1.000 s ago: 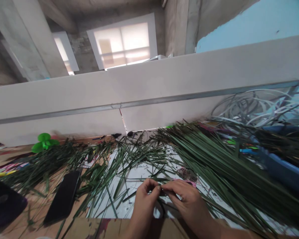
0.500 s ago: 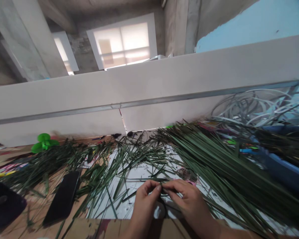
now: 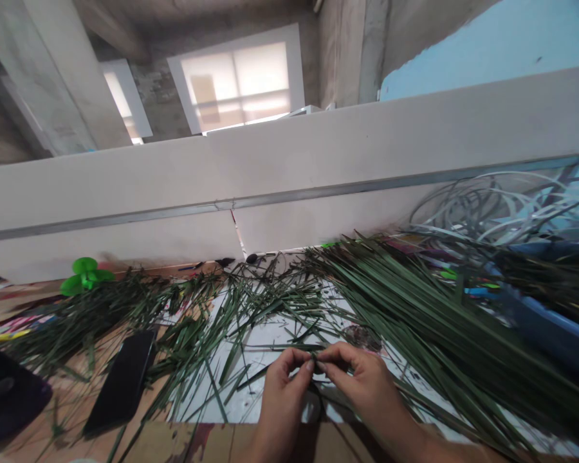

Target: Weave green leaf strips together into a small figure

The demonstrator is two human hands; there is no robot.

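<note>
Left hand (image 3: 284, 391) and right hand (image 3: 363, 386) pinch one small dark piece (image 3: 313, 358).
Both have thumb and forefinger closed on it, above the white sheet (image 3: 266, 330), near the long green leaves (image 3: 415, 321).

Tabletop (image 3: 38, 444), lower frame: bore black phone (image 3: 120, 386), lower left; white sheet (image 3: 238, 406), lower centre, strewn with green strips (image 3: 275, 299); long leaves (image 3: 405, 302), lower right.

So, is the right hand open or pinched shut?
Pinched: the right hand has thumb and forefinger tips together on a dark piece, too small to identify.
</note>
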